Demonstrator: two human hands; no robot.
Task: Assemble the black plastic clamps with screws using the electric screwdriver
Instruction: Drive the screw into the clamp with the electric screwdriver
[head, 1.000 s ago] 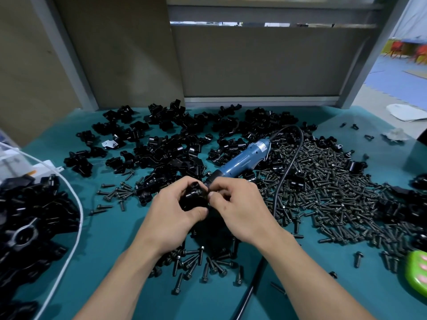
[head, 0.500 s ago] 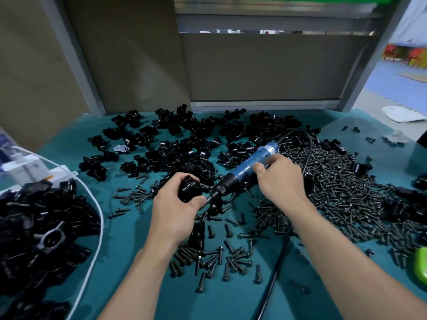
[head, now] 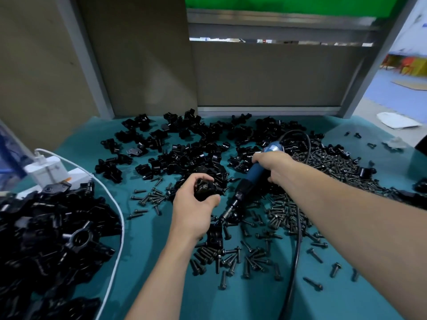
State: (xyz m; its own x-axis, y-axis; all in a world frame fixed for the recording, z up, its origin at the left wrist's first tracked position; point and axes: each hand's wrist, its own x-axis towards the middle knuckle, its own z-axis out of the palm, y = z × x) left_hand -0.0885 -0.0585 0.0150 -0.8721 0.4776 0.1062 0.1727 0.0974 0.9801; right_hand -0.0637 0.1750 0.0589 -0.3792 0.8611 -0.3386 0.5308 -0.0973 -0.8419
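- We've got a plain teal counter point(head: 147, 232), no pattern on it.
- Clamps point(head: 191, 155) are heaped right across it, all glossy black. The one held clamp point(head: 204, 188) is the same black.
- Screws point(head: 335, 165) look dark, near black, with a dull metal sheen.
- The electric screwdriver point(head: 255, 173) has a blue body, a black nose and a black cord point(head: 298, 239).
- Over on the left we see a white cable point(head: 123, 225) and a white charger block point(head: 47, 170).
- Behind it all are tan panels point(head: 265, 72) in a grey frame point(head: 91, 65), with a bright green strip point(head: 288, 4) up top.

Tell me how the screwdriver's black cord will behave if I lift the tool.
The cord is probably floppy: it curves in a loop behind the screwdriver. It lies across loose screws, so dragging it likely scatters some.
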